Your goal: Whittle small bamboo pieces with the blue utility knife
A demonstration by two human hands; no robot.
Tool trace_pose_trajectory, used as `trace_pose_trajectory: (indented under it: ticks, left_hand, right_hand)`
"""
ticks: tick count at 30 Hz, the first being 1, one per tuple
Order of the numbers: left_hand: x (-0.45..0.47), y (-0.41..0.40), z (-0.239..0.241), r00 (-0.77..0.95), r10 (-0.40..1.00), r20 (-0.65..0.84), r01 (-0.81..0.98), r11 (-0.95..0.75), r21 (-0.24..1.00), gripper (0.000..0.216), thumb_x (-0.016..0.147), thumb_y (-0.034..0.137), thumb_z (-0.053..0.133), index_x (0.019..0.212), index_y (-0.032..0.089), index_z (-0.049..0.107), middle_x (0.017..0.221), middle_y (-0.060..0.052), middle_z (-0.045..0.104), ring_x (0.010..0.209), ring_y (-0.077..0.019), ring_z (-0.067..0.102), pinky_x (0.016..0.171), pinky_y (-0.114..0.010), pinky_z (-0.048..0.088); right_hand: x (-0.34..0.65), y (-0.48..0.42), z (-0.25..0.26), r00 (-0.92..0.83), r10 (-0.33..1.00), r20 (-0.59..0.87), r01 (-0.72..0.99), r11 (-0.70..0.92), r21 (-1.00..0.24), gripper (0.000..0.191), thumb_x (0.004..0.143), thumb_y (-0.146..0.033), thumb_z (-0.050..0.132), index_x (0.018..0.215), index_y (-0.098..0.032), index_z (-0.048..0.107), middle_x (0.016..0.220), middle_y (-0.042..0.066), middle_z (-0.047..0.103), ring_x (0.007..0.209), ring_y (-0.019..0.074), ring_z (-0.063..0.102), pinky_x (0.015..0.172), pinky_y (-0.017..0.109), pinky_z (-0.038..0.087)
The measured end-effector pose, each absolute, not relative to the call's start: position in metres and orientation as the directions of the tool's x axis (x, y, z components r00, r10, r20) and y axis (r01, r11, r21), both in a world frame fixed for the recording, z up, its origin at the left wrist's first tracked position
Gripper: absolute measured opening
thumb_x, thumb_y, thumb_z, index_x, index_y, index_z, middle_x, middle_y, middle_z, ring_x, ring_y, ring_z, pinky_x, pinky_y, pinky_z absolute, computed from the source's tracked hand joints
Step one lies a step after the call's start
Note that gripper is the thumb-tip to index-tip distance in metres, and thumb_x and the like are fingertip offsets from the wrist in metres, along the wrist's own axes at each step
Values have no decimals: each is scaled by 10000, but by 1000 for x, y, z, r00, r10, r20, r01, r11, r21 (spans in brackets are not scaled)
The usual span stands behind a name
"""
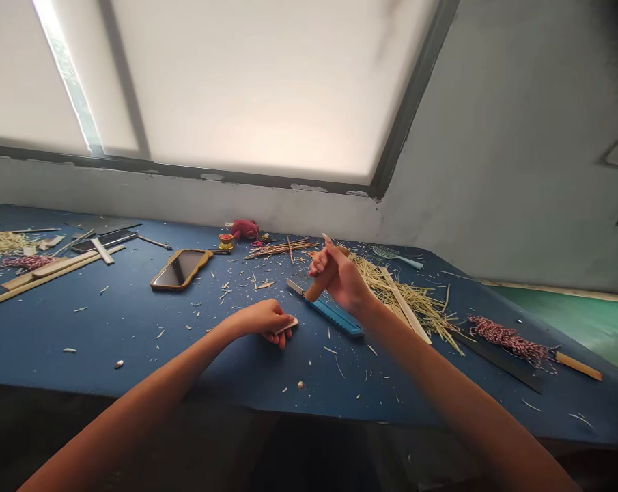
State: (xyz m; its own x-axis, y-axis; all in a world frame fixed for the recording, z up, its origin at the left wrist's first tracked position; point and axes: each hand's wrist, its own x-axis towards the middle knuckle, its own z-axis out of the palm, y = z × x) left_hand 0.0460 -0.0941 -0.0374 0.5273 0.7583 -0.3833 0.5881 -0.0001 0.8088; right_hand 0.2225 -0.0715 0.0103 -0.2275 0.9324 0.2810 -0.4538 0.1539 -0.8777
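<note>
My left hand (274, 320) is closed above the front of the blue table, pinching a small pale strip of wood (287, 325) between thumb and fingers. To its right, my right hand (336, 273) is raised, with its fingers curled round a brown wooden handle (321, 283). Whatever tool end the handle may have is hidden or cannot be made out. Just under the right hand lies a blue box cutter (336, 318), its metal tip pointing to the far left. Shavings lie scattered around both hands.
A phone (181, 270) in a wavy brown case lies left of centre. Wooden strips (52, 273) are at the left. A heap of thin slivers (421, 301), a hairbrush (397, 257) and a bundle of red-and-white cord (511, 338) lie at the right. The window wall borders the table's back.
</note>
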Motion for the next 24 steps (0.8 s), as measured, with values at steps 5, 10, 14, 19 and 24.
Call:
trace_pose_trajectory:
  ticks: [5, 10, 14, 19, 24]
  left_hand:
    - [46, -94, -37, 520, 755, -399, 604, 5, 797, 429, 774, 528, 531, 655, 126, 623, 598, -43, 654, 498, -102, 523, 549, -242, 415]
    - [46, -92, -38, 531, 749, -396, 586, 12, 810, 457, 757, 570, 541, 655, 131, 619, 587, -38, 648, 490, -105, 519, 541, -248, 410]
    - [44, -92, -39, 544, 743, -389, 588, -8, 809, 501, 774, 608, 511, 653, 133, 613, 594, -41, 652, 505, -105, 535, 542, -239, 411]
    - [42, -95, -42, 588, 756, -288, 581, -147, 801, 548, 803, 652, 441, 680, 138, 589, 624, -50, 655, 524, -125, 573, 550, -255, 451]
    - [49, -104, -39, 687, 726, -37, 492, -426, 759, 521, 885, 592, 360, 889, 146, 630, 664, -36, 639, 527, -114, 573, 545, -241, 445]
  right_hand:
    - [238, -91, 7, -398, 898, 186, -483, -32, -875, 308, 853, -490, 540, 845, -220, 688, 983, 21, 691, 1101, 205, 575, 974, 377, 429]
    - [238, -109, 14, -403, 905, 135, -528, -110, -842, 340, 918, -474, 413, 1104, -273, 614, 1192, 12, 636, 1181, 205, 539, 960, 458, 460]
    - [265, -96, 18, -279, 954, 111, -370, 0, -929, 370, 911, -506, 403, 1147, -266, 558, 1283, 52, 581, 1132, 222, 579, 892, 460, 512]
    - [347, -52, 10, 97, 945, 311, 535, 214, -817, 578, 864, -606, 407, 1291, -225, 488, 1223, 149, 612, 1102, 315, 589, 900, 481, 474]
    - [385, -37, -11, -56, 985, 165, 965, 96, -245, 722, 783, -575, 550, 1371, -170, 445, 1387, 194, 453, 1337, 381, 312, 1089, 610, 107]
